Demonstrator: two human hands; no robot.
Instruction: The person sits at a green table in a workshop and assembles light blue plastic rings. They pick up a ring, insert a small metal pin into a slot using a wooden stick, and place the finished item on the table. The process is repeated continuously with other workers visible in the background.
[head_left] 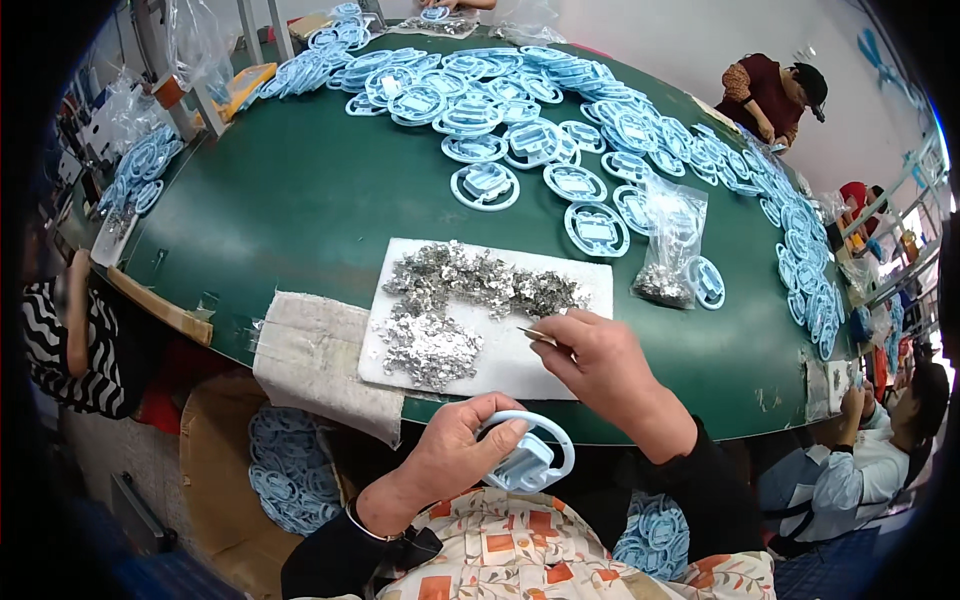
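Note:
My left hand (455, 445) grips a light blue oval plastic ring part (565, 452) by its rim, thumb on top, in front of the table edge. A moulded block sits inside the ring. Above the white foam board (505, 365), my right hand (600, 365) is closed on a slim metal tool (535, 334), which looks like tweezers, its tip pointing left. Most of the tool is hidden by the fingers. Small silvery metal pieces (430, 350) lie heaped on the board's left side, and darker metal pieces (480, 280) spread along its far side.
Many blue ring parts (485, 187) cover the green table's (300, 190) far and right sides. A clear bag (672, 240) of metal pieces stands right of the board. A cloth (315, 345) lies at its left. A carton (215, 470) holds more rings below. Co-workers (775, 95) sit around.

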